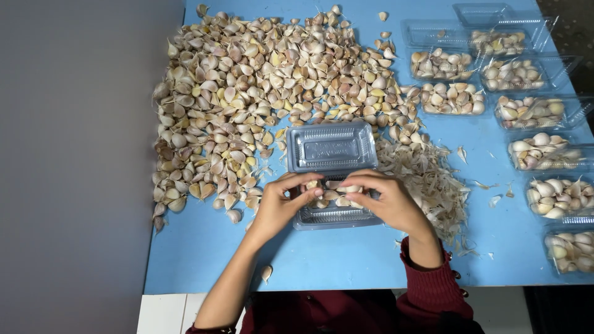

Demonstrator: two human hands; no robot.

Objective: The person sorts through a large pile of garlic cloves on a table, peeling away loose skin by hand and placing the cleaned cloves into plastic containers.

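A clear plastic hinged box (332, 148) lies open on the blue table (204, 260), its lid flat towards the far side. Its near tray holds garlic cloves (343, 192). My left hand (281, 204) and my right hand (383, 199) meet over that tray, fingertips curled onto the cloves. Whether either hand grips a clove is hidden by the fingers. A big heap of unpeeled garlic cloves (247, 99) spreads over the far left of the table.
Several clear boxes filled with cloves (544, 151) line the right side, and one empty box (482, 12) sits at the far right. Papery garlic skins (433, 185) lie right of the open box. A lone clove (266, 273) rests near the table's front edge.
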